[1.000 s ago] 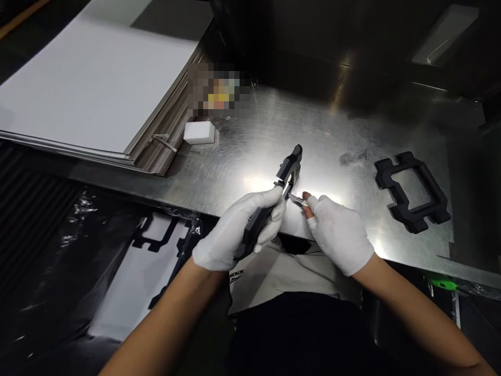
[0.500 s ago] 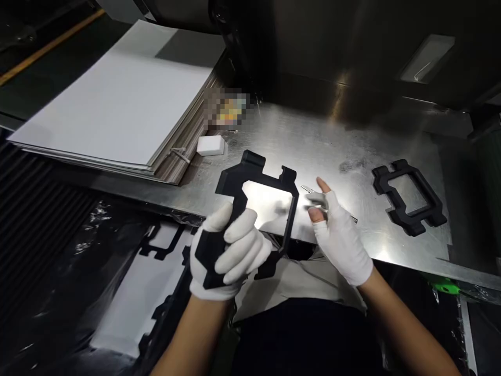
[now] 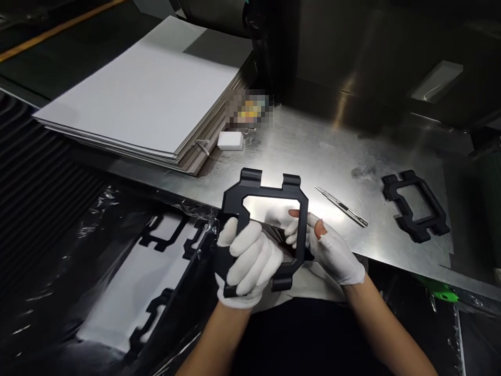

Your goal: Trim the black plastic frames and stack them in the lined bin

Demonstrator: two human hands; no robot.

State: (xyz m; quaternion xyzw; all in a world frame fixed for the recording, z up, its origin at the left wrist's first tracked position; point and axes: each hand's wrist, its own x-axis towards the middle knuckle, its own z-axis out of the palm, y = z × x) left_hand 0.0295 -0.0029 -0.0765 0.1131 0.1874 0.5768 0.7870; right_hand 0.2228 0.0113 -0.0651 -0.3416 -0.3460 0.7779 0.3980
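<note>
A black plastic frame (image 3: pixel 235 200) with clip-like tabs and a large window is held up over the table's front edge. My left hand (image 3: pixel 252 261), in a white glove, wraps its fingers around the frame's lower left side. Close to the frame's right bar is my right hand (image 3: pixel 335 256), its glove leaving the thumb and index fingertips bare. Its fingers reach behind that bar and show through the window, while the thumb stays apart in front; whether they touch the bar I cannot tell. A slim silver utility knife (image 3: pixel 341 207) lies on the table beyond this hand.
On the metal table (image 3: pixel 313 146), a similar black frame (image 3: pixel 409 222) lies at right. A stack of white sheets (image 3: pixel 144 89) stands at left, beside a small white block (image 3: pixel 230 141). Below left, a black plastic-lined container (image 3: pixel 97 261) holds more frames on a white sheet (image 3: pixel 129 282).
My right hand has moved away from the knife, leftward and down to the frame's right side. The held frame is now more upright in the view, still in my left hand.
</note>
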